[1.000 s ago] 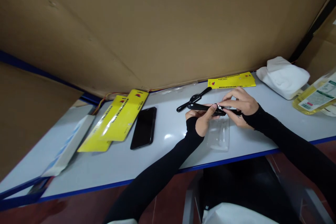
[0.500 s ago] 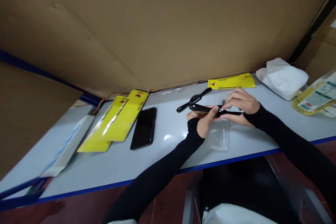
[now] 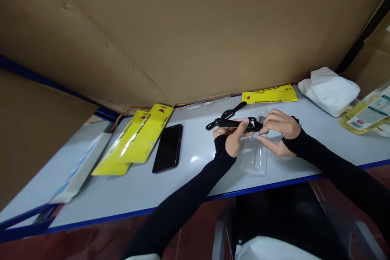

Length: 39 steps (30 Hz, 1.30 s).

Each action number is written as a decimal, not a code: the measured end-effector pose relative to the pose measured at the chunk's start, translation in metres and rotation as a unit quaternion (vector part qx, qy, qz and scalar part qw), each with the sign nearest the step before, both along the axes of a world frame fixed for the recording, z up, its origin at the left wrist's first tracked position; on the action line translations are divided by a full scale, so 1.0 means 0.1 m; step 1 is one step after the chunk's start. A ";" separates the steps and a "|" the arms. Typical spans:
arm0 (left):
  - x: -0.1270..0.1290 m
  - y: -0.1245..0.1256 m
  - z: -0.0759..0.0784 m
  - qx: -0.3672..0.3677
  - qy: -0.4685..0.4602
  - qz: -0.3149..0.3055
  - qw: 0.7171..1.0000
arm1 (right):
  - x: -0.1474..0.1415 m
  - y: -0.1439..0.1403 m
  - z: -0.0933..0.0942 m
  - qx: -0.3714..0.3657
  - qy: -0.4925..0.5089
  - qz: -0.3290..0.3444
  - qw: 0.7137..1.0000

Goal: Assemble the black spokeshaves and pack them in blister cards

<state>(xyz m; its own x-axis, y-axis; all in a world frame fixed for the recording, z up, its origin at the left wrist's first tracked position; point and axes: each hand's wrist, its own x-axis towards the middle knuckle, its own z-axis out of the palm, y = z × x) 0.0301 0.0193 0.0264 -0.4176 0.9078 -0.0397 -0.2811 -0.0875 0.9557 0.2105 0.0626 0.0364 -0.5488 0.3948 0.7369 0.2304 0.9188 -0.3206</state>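
A black spokeshave [image 3: 230, 123] is held above the table, its long handle pointing left. My left hand [image 3: 233, 140] is closed around that handle, thumb on top near the silver adjusting screws. My right hand [image 3: 282, 130] is at the other side of the tool's body, fingers curled and thumb close beneath them at its edge. The tip of the far handle shows behind this hand. What exactly the right fingertips pinch is partly hidden. Behind my left hand a second black spokeshave [image 3: 228, 114] lies on the table. Under my hands lies a clear plastic package [image 3: 256, 164].
Yellow cards [image 3: 146, 136] printed "woodworking tool" lie left, beside a black phone [image 3: 167, 148]. More yellow cards [image 3: 269, 95] lie at the back. A white cloth bundle [image 3: 329, 91] and a bottle of yellow liquid [image 3: 364, 115] stand right. A cardboard wall [image 3: 195, 32] rises behind.
The held spokeshave has shifted slightly left and turned, so its screws show more plainly. My right fingers have moved from its screws to the body's near right edge.
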 end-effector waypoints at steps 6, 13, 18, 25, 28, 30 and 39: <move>0.00 -0.01 0.00 0.001 0.000 -0.012 1.000 | -0.01 -0.01 -0.01 0.041 -0.015 -0.057 0.997; 0.01 -0.02 0.03 0.002 -0.004 -0.008 1.000 | 0.01 -0.01 0.03 0.001 0.021 -0.047 0.999; 0.01 -0.02 0.04 0.008 -0.006 -0.008 1.000 | -0.02 0.00 -0.02 0.026 0.011 -0.041 0.999; -0.01 0.02 0.00 0.007 -0.005 0.012 1.000 | -0.07 0.00 -0.09 0.033 0.029 0.004 0.999; -0.02 0.02 0.00 0.004 -0.001 0.013 1.000 | -0.08 0.00 -0.10 0.031 0.033 -0.030 0.998; -0.01 0.01 0.01 0.008 -0.004 0.002 1.000 | -0.07 0.01 -0.09 0.046 0.021 -0.055 0.997; 0.01 0.01 0.05 0.012 -0.012 0.008 1.000 | -0.05 -0.03 -0.02 0.024 0.038 -0.037 0.998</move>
<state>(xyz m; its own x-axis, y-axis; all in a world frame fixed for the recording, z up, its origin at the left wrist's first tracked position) 0.0309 0.0198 0.0317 -0.4317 0.9016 -0.0278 -0.3020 -0.1154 0.9463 0.2054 0.0596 0.0346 -0.4602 0.3963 0.7944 0.2754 0.9144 -0.2967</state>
